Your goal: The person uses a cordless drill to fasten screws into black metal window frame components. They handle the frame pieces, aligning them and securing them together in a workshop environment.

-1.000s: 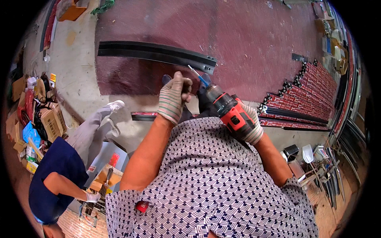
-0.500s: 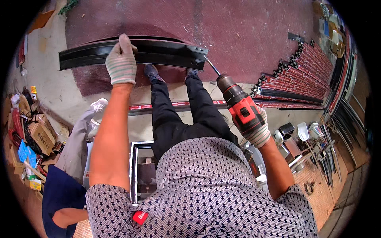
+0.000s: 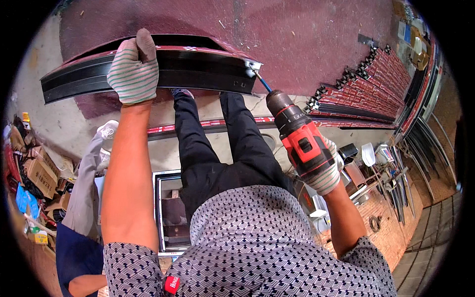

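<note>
My left hand (image 3: 133, 72), in a striped white work glove, is closed on a long black metal profile (image 3: 198, 69), thumb over its top edge. The profile lies crosswise before me, with a strip of red-and-white film along its far edge. My right hand (image 3: 324, 171), gloved alike, grips a red and black cordless drill (image 3: 302, 141). From the drill's chuck a long thin bit (image 3: 263, 82) reaches to the right end of the profile, where a bright spot shines. The bit's tip appears to touch that end; the exact contact is too small to tell.
A fanned stack of red-wrapped profiles (image 3: 366, 89) lies on the floor to the right. Near my legs stands a dark frame (image 3: 158, 213). Cardboard boxes (image 3: 42, 175) and clutter fill the left side, beside another person's leg (image 3: 81, 188). Tools and bins (image 3: 356, 175) stand at right.
The black profile has shifted left and its left end now sits lower, tilted toward me. My left hand moved left with it. The bit's tip has come up against the profile's right end.
</note>
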Demonstrator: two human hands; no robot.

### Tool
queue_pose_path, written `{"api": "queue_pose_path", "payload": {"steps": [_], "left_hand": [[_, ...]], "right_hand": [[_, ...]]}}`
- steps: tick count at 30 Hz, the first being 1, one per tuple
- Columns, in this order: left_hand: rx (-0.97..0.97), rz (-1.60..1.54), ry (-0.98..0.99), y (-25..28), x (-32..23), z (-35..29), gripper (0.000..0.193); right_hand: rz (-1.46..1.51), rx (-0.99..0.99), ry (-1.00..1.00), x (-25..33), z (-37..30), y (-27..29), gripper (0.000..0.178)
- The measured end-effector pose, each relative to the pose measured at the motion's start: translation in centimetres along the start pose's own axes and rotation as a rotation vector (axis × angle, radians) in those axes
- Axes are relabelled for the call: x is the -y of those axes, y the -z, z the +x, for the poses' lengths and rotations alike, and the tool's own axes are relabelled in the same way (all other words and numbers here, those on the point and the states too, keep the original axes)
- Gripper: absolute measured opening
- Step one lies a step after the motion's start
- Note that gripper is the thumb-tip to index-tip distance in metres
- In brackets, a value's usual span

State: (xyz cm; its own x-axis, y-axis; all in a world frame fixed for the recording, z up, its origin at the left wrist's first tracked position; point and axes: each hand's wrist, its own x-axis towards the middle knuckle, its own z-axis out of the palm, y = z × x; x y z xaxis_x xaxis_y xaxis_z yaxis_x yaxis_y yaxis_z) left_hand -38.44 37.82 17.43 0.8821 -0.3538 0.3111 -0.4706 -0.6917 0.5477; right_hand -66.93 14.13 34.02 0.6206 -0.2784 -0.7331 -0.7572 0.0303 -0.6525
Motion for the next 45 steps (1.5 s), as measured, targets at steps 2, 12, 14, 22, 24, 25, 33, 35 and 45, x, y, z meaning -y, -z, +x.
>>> {"api": "queue_pose_path", "payload": {"steps": [2, 12, 14, 22, 24, 25, 33, 35, 45], "left_hand": [[-0.019, 0.021, 0.024, -0.1, -0.5, 0.1, 0.037], [-0.083, -0.070, -0.014, -0.2, -1.1, 0.0, 0.037], [-0.060, -0.044, -0.034, 0.0, -1.0, -0.1, 0.036], [-0.003, -0.005, -0.009, 0.4, -1.0, -0.1, 0.035], [-0.030, -0.002, -0.039, 0.3, -1.0, 0.0, 0.035], [-0.044, -0.001, -0.054, 0.2, -1.0, 0.0, 0.034], [-0.067, -0.042, -0.069, -0.1, -0.8, -0.2, 0.034], [-0.060, -0.036, -0.064, -0.1, -0.9, -0.1, 0.035], [-0.059, -0.033, -0.037, 0.1, -1.4, -0.2, 0.035]], "right_hand": [[0.073, -0.025, -0.087, 0.4, 0.2, 0.0, 0.041], [-0.300, 0.017, 0.045, 1.2, 0.1, 0.4, 0.039], [-0.307, 0.020, 0.017, 1.2, 0.2, 0.5, 0.042], [-0.395, 0.030, -0.026, 2.5, 0.4, 0.6, 0.056], [-0.433, 0.038, -0.017, 2.5, 0.4, 0.7, 0.056], [-0.466, 0.047, -0.004, 2.5, 0.4, 0.8, 0.056], [-0.509, 0.042, -0.006, 3.0, 0.5, 0.6, 0.054], [-0.543, 0.040, 0.031, 3.0, 0.6, 0.6, 0.053], [-0.550, 0.015, 0.036, 3.1, 0.6, 0.5, 0.046]]}}
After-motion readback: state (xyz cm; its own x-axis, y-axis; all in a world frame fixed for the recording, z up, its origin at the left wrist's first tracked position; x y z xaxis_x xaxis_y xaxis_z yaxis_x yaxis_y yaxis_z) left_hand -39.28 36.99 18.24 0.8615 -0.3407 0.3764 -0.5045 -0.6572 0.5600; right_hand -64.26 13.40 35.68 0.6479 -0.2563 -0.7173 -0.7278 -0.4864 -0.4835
